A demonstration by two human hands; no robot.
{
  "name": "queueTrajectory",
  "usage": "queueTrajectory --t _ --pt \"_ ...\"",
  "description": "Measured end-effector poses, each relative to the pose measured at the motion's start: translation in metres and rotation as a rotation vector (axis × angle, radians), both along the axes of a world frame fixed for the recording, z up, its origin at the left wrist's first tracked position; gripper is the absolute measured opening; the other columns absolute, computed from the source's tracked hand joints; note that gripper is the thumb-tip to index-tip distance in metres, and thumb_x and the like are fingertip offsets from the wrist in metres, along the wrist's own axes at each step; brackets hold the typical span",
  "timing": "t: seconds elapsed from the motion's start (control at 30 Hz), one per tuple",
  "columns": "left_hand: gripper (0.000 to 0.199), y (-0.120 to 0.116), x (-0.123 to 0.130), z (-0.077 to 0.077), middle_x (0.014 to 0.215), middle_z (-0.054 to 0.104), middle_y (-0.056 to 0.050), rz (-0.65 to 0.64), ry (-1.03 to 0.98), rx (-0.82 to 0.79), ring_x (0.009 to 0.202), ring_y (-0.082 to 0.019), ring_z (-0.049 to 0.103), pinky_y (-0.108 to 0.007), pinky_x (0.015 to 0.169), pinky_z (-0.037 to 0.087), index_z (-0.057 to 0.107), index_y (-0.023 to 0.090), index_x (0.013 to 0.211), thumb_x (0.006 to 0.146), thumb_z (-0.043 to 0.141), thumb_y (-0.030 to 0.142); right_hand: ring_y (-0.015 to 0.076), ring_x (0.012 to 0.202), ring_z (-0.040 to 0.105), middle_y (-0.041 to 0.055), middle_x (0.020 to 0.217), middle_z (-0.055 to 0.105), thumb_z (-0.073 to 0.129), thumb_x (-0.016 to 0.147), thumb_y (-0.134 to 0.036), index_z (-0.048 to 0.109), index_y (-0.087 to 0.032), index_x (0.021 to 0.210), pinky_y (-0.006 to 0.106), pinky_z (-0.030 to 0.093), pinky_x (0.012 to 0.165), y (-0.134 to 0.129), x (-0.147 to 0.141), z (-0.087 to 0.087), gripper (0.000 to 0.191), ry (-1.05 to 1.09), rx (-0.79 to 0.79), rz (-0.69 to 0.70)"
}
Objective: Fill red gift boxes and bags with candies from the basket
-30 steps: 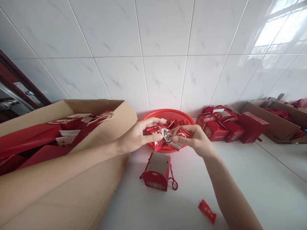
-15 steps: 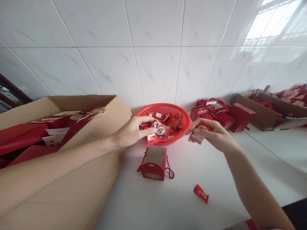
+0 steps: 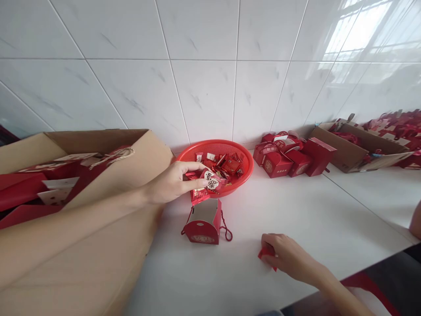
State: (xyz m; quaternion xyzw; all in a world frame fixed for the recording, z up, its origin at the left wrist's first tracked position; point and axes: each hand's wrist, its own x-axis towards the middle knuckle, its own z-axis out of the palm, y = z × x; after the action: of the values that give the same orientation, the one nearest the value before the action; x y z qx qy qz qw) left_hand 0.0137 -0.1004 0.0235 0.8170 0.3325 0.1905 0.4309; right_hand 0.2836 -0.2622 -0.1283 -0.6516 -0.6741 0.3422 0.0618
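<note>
My left hand (image 3: 177, 181), thumb opposed to fingers, grips several packets at the front rim of the red basket (image 3: 249, 166); the uppermost, the oval packet (image 3: 211, 180), bears bold dark characters on a white oval, turned askew and not legible to me. A shiny red packet (image 3: 199, 195) with gold print hangs beneath it, above the back edge of the open box (image 3: 203, 219). My right hand (image 3: 286, 255), well apart at lower right, is closed with curled fingers over the small packet (image 3: 268, 254) at the counter (image 3: 204, 285); any lettering there is covered. More packets (image 3: 230, 164) lie in the basket, their print too small to read. The open box stands upright just before the basket, its front marked by a partly visible gold emblem, its dark-red cord (image 3: 226, 233) looped at the right. Farther right, red boxes (image 3: 278, 166) carry a round gold emblem, a line of gold characters and a lettered pink band. At left, a carton (image 3: 108, 259) holds red packages (image 3: 19, 191).
</note>
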Motion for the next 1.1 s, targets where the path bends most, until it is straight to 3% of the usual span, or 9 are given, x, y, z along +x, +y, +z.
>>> queueTrajectory --t 0.1,0.23,0.33,0.47,0.6,0.73,0.83,1.1 --pt "0.028 0.000 -0.001 -0.002 0.098 0.074 -0.003 0.018 0.022 0.020 0.094 -0.021 0.067 -0.030 0.087 0.055 0.073 0.021 0.100 0.083 0.068 0.044 0.0133 0.058 0.054 0.0010 0.065 0.064 0.058 0.082 -0.015 0.051 -0.019 0.067 0.025 0.037 0.056 0.014 0.001 0.006 0.016 0.256 0.038 -0.035" --pt "0.045 -0.001 -0.002 -0.006 0.127 0.068 -0.001 0.072 0.026 0.091 0.117 -0.022 0.061 -0.027 0.096 0.051 0.065 0.028 0.127 0.083 0.068 0.039 0.0162 0.062 0.063 0.0021 0.065 0.064 0.066 0.086 -0.042 0.051 -0.019 0.075 0.028 0.047 0.058 0.045 -0.003 0.033 0.030 0.844 0.178 -0.178" --pt "0.033 -0.002 -0.002 -0.007 0.118 0.072 -0.001 -0.020 0.112 0.097 0.106 -0.021 0.065 -0.027 0.094 0.050 0.072 0.027 0.116 0.086 0.063 0.037 0.0161 0.061 0.065 0.0019 0.071 0.066 0.071 0.083 -0.048 0.049 -0.020 0.079 0.026 0.047 0.053 0.067 -0.018 0.060 0.036 1.065 0.267 -0.238" --pt "0.027 -0.007 0.000 -0.006 0.099 0.074 -0.002 -0.062 0.214 0.110 0.088 -0.019 0.067 -0.028 0.084 0.052 0.078 0.025 0.103 0.086 0.060 0.036 0.0077 0.043 0.051 -0.0056 0.062 0.056 0.074 0.082 -0.047 0.048 -0.020 0.078 0.020 0.038 0.042 0.090 -0.050 0.082 0.037 1.125 0.376 -0.203" --pt "0.025 -0.010 0.002 -0.004 0.097 0.074 -0.002 -0.042 0.209 0.024 0.089 -0.019 0.066 -0.027 0.079 0.051 0.077 0.021 0.100 0.085 0.059 0.032 0.0030 0.039 0.035 -0.0079 0.059 0.047 0.075 0.080 -0.047 0.050 -0.019 0.075 0.018 0.027 0.036 0.104 -0.076 0.084 0.037 1.163 0.431 -0.138" --pt "0.026 -0.005 0.001 -0.003 0.080 0.071 -0.001 -0.039 0.179 -0.070 0.079 -0.018 0.063 -0.027 0.073 0.049 0.075 0.018 0.090 0.086 0.061 0.040 0.0040 0.044 0.034 -0.0068 0.059 0.045 0.074 0.081 -0.046 0.052 -0.019 0.072 0.019 0.028 0.039 0.115 -0.086 0.086 0.037 1.191 0.460 -0.134" --pt "0.024 0.000 -0.001 -0.002 0.083 0.073 -0.002 -0.056 0.197 -0.110 0.080 -0.018 0.064 -0.026 0.072 0.048 0.075 0.018 0.086 0.082 0.067 0.040 0.0059 0.048 0.038 -0.0042 0.064 0.050 0.074 0.080 -0.045 0.055 -0.018 0.073 0.020 0.030 0.041 0.123 -0.089 0.093 0.034 1.165 0.499 -0.125" --pt "0.020 -0.004 -0.004 0.008 0.081 0.074 0.000 -0.106 0.528 -0.103 0.065 -0.013 0.058 -0.022 0.056 0.040 0.078 0.020 0.089 0.078 0.063 0.026 0.0071 0.050 0.037 -0.0042 0.061 0.049 0.074 0.079 -0.045 0.055 -0.018 0.070 0.022 0.029 0.045 0.141 -0.092 0.101 0.034 1.063 0.493 0.007"
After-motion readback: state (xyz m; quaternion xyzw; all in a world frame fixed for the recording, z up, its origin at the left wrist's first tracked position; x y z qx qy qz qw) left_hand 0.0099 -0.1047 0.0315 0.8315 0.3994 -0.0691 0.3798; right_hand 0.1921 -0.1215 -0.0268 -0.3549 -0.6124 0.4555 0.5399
